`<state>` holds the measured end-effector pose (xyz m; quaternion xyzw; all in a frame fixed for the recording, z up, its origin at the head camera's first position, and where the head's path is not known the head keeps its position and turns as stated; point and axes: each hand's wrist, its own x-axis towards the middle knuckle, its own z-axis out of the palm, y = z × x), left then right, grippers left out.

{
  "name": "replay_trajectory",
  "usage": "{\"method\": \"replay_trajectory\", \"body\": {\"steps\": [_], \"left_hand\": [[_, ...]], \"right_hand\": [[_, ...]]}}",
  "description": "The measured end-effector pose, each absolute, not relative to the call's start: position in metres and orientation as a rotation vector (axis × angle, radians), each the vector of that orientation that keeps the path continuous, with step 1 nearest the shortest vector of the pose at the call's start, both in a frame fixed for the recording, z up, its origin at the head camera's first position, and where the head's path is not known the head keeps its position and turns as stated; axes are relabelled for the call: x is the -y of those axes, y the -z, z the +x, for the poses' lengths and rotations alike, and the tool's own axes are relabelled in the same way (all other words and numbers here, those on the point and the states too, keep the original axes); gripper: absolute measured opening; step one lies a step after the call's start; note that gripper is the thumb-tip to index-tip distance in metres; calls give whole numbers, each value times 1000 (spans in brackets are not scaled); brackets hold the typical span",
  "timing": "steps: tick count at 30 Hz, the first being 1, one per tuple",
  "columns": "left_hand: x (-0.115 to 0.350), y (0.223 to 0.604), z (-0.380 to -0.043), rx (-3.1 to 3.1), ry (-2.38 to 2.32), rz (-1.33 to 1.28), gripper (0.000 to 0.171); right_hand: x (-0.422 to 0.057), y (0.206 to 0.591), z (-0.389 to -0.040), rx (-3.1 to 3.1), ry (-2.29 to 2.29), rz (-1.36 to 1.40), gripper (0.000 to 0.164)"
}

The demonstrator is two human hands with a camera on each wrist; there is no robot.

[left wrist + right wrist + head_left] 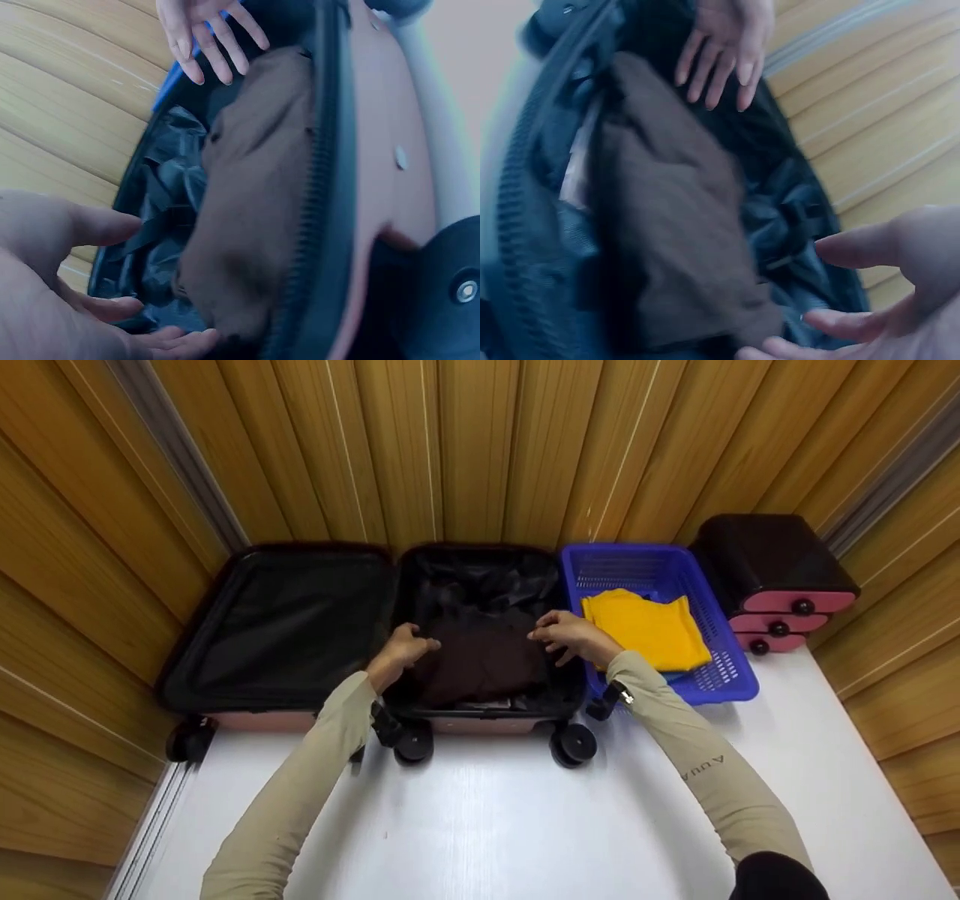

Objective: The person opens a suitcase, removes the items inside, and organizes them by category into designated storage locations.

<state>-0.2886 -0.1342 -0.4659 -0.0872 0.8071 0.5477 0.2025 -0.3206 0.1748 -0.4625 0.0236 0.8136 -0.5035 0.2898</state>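
Note:
A folded dark brown garment point(480, 660) lies in the near part of the open suitcase's right half point(487, 710). At its left edge is my left hand point(405, 652), fingers loosely spread and holding nothing. My right hand point(574, 636) hovers over the suitcase's right rim, beside the garment's right edge, its fingers relaxed with nothing between them. In the left wrist view, the fingertips of the left hand point(97, 285) come right up to the brown cloth point(247, 187). The right wrist view has the right hand point(885, 292) close to the cloth's near end.
The suitcase's other half point(285, 630), with a black lining, lies flat at left. To the right, a blue basket point(731, 679) holds a folded yellow cloth point(645, 630). Beyond it stands a small dark cabinet with pink drawers point(795, 601). Wood-panelled walls point(480, 450) enclose the white table point(480, 817).

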Motion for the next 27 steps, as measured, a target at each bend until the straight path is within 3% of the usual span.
{"method": "replay_trajectory", "body": {"steps": [5, 11, 15, 17, 18, 20, 22, 26, 27], "left_hand": [[123, 482, -283, -2206, -1489, -276, 84], [117, 491, -281, -2288, -1429, -245, 82], [117, 496, -281, -2463, -1338, -214, 56], [117, 498, -281, -2541, -1314, -223, 23], [117, 499, -281, -2568, -1315, -231, 21], [118, 499, -281, -2591, -1347, -249, 40], [118, 497, -282, -2592, -1382, -260, 46], [116, 489, -282, -2592, -1430, -271, 10], [115, 487, -282, -2591, -1434, -273, 21]], "right_hand": [[-158, 485, -314, -2210, 1260, 72, 67], [-139, 490, -307, -2360, 1206, 16, 71], [-135, 490, -308, -2391, 1270, 45, 68], [-135, 490, -308, -2399, 1288, 50, 64], [-134, 490, -308, -2406, 1304, 57, 61], [-133, 491, -308, -2415, 1371, 75, 53], [-132, 491, -308, -2423, 1464, 87, 47], [-128, 486, -305, -2438, 1629, 85, 41], [-128, 485, -304, -2445, 1650, 84, 40]]}}
